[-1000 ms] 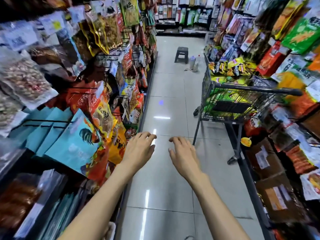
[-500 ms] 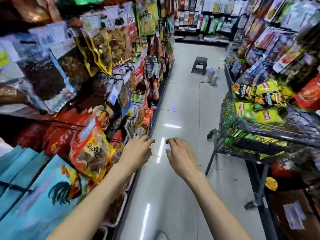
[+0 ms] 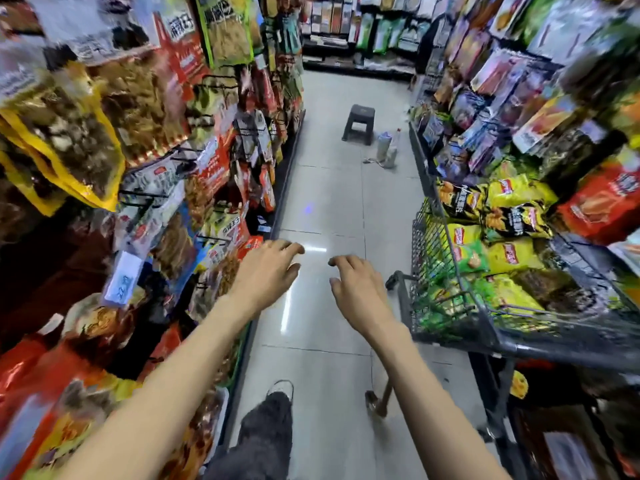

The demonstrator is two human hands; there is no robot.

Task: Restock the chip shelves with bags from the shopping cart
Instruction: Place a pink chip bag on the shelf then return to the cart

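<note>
A dark wire shopping cart [image 3: 460,327] stands on the right of the aisle, filled with yellow and green chip bags [image 3: 509,254]. My left hand [image 3: 266,271] and my right hand [image 3: 356,289] are stretched out over the tiled floor, palms down, fingers loosely curled, holding nothing. My right hand hangs just left of the cart's front corner, apart from it. The left hand is beside the hanging snack bags of the left shelves [image 3: 194,209]. Snack shelves [image 3: 540,109] rise behind the cart on the right.
A small dark stool [image 3: 359,123] stands farther down the aisle, with a bottle and a container [image 3: 386,148] on the floor beside it. More shelves [image 3: 356,32] close the aisle's far end. My leg and shoe [image 3: 273,414] show below. Cardboard boxes [image 3: 568,448] sit under the right shelves.
The view has moved forward along the aisle, so the cart and stool are nearer. Both hands stay held out and hold nothing; my foot has come into view.
</note>
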